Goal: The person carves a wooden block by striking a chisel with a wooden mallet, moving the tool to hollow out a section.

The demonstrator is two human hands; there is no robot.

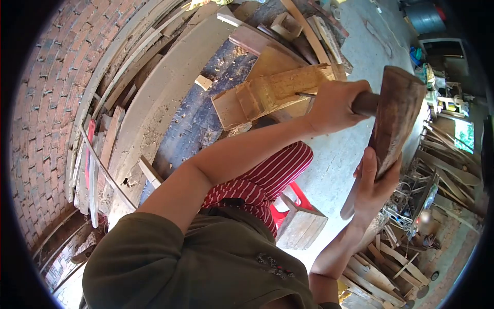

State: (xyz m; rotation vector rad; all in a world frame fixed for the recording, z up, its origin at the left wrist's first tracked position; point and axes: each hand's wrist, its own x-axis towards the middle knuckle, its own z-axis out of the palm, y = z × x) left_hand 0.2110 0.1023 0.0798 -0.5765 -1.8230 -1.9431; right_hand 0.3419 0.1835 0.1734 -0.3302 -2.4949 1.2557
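My left hand is wrapped round a chisel, its thick dark handle sticking out on the right and its thin metal blade on the left. The blade's end is at a yellowish wooden block with a recess cut in it. My right hand grips the handle of a wooden mallet. The mallet's heavy brown head is up against the butt of the chisel handle in this view.
Wood chips and a small offcut lie on the dark bench surface. Long boards lean along the brick wall. Below my arms are a red stool and a wooden block. Scrap timber is piled at right.
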